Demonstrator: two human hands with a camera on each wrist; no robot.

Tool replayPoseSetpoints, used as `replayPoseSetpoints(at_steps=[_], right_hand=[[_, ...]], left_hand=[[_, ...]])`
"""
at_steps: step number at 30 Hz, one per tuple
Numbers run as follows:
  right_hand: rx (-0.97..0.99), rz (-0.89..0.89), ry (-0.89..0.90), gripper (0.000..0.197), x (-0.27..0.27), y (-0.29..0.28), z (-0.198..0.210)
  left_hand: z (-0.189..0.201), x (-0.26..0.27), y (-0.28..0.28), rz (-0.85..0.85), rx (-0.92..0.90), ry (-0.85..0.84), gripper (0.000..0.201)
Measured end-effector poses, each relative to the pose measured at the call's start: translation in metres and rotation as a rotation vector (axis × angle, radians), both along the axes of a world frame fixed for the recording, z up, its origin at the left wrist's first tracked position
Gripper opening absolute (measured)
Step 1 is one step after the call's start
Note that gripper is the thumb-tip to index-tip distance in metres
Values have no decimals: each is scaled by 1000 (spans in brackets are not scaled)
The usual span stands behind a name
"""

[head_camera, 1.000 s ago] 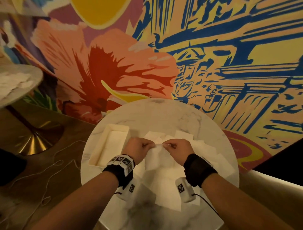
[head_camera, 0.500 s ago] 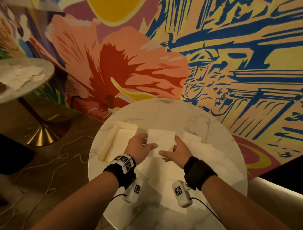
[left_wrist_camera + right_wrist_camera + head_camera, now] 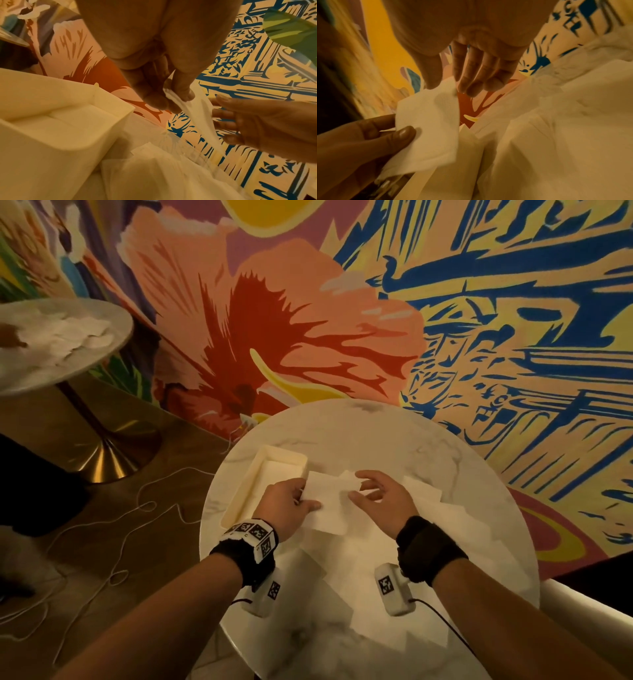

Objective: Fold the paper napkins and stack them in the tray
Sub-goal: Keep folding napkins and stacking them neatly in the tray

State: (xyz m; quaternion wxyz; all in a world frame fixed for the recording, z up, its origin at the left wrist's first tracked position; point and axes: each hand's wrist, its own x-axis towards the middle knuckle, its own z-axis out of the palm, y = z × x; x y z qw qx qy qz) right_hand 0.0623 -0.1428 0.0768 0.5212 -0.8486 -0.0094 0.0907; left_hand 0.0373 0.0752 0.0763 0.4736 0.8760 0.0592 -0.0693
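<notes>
A folded white napkin (image 3: 330, 501) hangs just right of the cream tray (image 3: 246, 494), above the table. My left hand (image 3: 305, 498) pinches its left edge between thumb and fingers; the left wrist view shows the pinch (image 3: 173, 97) on the napkin (image 3: 200, 117). My right hand (image 3: 361, 486) is at the napkin's right edge with its fingers (image 3: 471, 81) straight and spread, gripping nothing. In the right wrist view the napkin (image 3: 428, 128) is held only by my left thumb (image 3: 400, 136). The tray (image 3: 106, 142) holds folded napkins (image 3: 65, 121).
Several loose unfolded napkins (image 3: 431, 508) cover the round marble table (image 3: 376, 433) under and right of my hands. A painted wall rises behind. To the left are a second table with napkins (image 3: 51, 344), its brass base (image 3: 106, 460), and cords on the floor (image 3: 137, 508).
Both hands held the napkin before. Now my right hand has opened and let go, and my left hand alone holds the folded napkin closer to the tray.
</notes>
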Motion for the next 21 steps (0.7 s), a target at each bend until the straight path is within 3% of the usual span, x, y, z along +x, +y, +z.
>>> replayPoseSetpoints(at_steps=[2, 8, 13, 17, 21], right_hand=[[-110, 59, -62, 11, 11, 12, 5], [-314, 176, -66, 2, 46, 48, 10], [-312, 113, -101, 9, 77, 77, 13], [-369, 109, -50, 18, 102, 103, 7], [-441, 124, 6, 18, 117, 129, -10]], left_hand=[[-1, 0, 8, -21, 50, 9, 14], [-2, 7, 44, 24, 153, 48, 18], [-17, 17, 95, 143, 211, 97, 10], [-27, 22, 121, 144, 300, 120, 28], [-35, 24, 129, 149, 254, 174, 30]])
